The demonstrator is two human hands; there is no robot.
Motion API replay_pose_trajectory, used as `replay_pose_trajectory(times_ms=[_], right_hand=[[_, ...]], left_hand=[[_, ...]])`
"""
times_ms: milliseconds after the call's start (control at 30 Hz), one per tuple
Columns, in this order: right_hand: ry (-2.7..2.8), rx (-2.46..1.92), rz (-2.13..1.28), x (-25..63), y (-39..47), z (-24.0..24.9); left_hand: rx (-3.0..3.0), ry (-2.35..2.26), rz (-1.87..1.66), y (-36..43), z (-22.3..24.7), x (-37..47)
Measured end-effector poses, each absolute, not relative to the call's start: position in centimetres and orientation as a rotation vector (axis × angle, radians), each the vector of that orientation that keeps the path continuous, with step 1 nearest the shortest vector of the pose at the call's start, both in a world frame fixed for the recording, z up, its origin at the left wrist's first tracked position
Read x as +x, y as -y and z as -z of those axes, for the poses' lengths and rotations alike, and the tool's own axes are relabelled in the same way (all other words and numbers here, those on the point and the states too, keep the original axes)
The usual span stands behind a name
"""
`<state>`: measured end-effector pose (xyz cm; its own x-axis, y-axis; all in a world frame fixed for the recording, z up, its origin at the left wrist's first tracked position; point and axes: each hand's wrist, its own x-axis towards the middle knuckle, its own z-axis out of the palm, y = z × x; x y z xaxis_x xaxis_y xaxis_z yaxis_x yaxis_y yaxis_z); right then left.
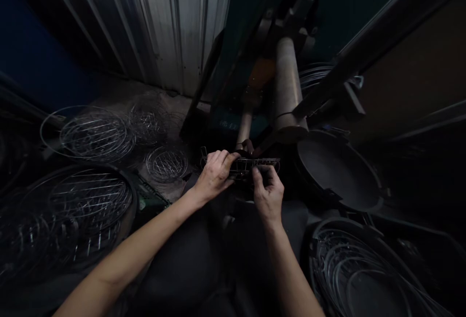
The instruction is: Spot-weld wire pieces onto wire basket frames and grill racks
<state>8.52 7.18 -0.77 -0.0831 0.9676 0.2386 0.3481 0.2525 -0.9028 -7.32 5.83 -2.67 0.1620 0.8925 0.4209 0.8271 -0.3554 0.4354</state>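
Wire rack gripped by fingers of left hand, back up, and right hand; 2 forearms converging.

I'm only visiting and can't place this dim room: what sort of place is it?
Probably a small metalworking shop: there's the held wire piece, round wire grids piled at left, and a machine with a thick cylinder ahead.
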Motion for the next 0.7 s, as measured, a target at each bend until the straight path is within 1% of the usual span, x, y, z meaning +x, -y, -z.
replay_pose_trajectory(times_ms=[367,633,700], right_hand=[[1.595,-1.252,-0.846,8.2,-8.0,0.8],[1.555,-1.225,-0.872,7.7,-8.2,1.0],[1.575,-1.242,-0.831,7.4,-8.1,0.8]], left_hand=[[2.303,-1.692,-0.947,-6.7,1.9,-7.7],[2.402,-1.748,-0.902,-7.4,2.6,-8.1],[2.409,-1.776,-0.893,-7.6,2.7,-8.1]])
